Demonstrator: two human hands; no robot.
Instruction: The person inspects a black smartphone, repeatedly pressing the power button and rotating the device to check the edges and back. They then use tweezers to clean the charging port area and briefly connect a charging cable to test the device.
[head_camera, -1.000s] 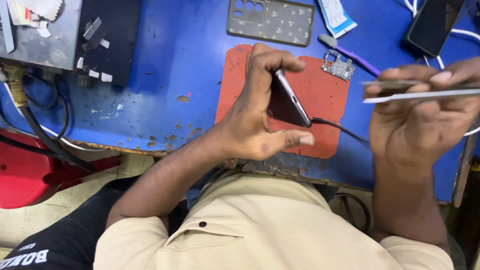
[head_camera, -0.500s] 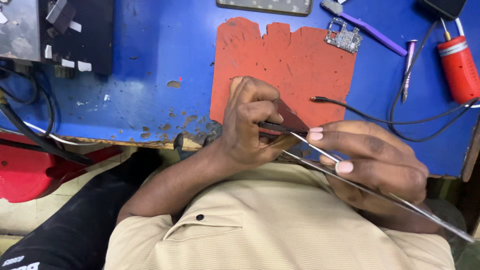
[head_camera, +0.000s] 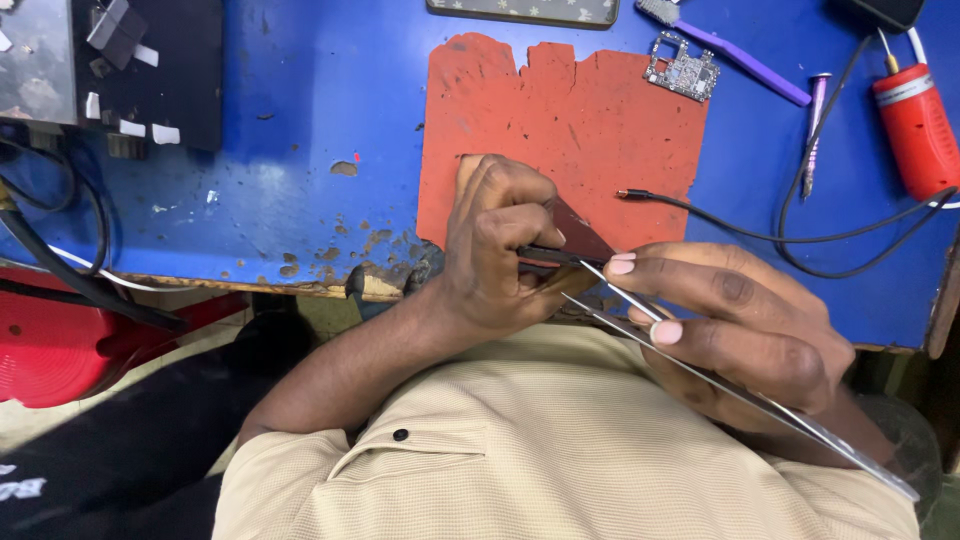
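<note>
My left hand (head_camera: 495, 250) grips a dark slim phone (head_camera: 572, 240) edge-on, at the near edge of a red mat (head_camera: 560, 120) on the blue worktable (head_camera: 300, 150). My right hand (head_camera: 740, 330) holds long metal tweezers (head_camera: 700, 370). The tweezer tips touch the phone's edge right beside my left fingers, and the long end runs off toward the lower right. Both hands hover close to my beige shirt.
A small circuit board (head_camera: 683, 68) and a purple-handled brush (head_camera: 745, 62) lie at the mat's far right. A black cable (head_camera: 760, 225) ends on the mat. A red cylindrical tool (head_camera: 915, 130), a screwdriver (head_camera: 812, 130) and a dark box (head_camera: 140, 60) surround it.
The phone came down from the upright hold above the mat to the table's near edge. My right hand moved left with the tweezers, bringing their tips onto the phone.
</note>
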